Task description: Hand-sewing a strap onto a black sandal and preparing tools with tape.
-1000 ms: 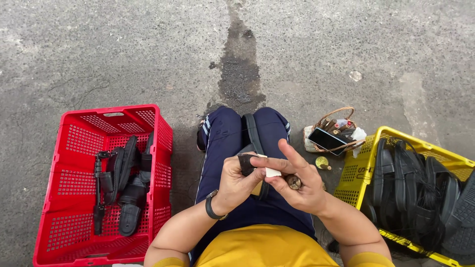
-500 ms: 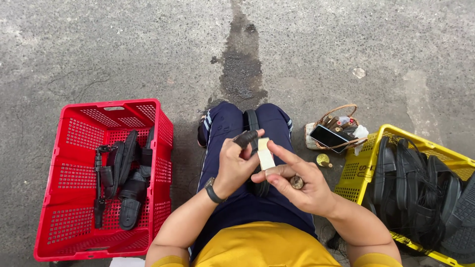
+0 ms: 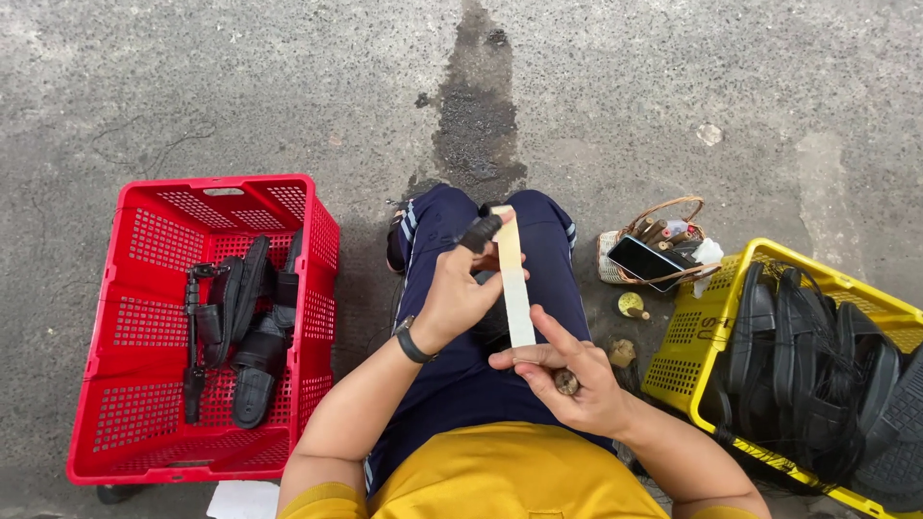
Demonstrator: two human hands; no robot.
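Over my lap, my left hand (image 3: 460, 286) grips a black strap piece (image 3: 481, 232) at the far end of a pale tape strip (image 3: 514, 279). The strip runs straight back to my right hand (image 3: 569, 383), which pinches its near end between thumb and forefinger. A small brownish roll (image 3: 566, 383) sits in that right hand. There is a dark watch on my left wrist. I am seated on rough concrete, in navy trousers and a yellow shirt.
A red plastic crate (image 3: 135, 413) on my left holds a few black strap pieces (image 3: 240, 332). A yellow crate (image 3: 687, 351) on my right is packed with black sandal parts (image 3: 817, 370). Between them stands a small basket (image 3: 663, 216) with a phone (image 3: 646, 262) on it.
The hands were together at the strap; now the right hand has drawn back toward my body, and the pale strip between them has stretched out long.
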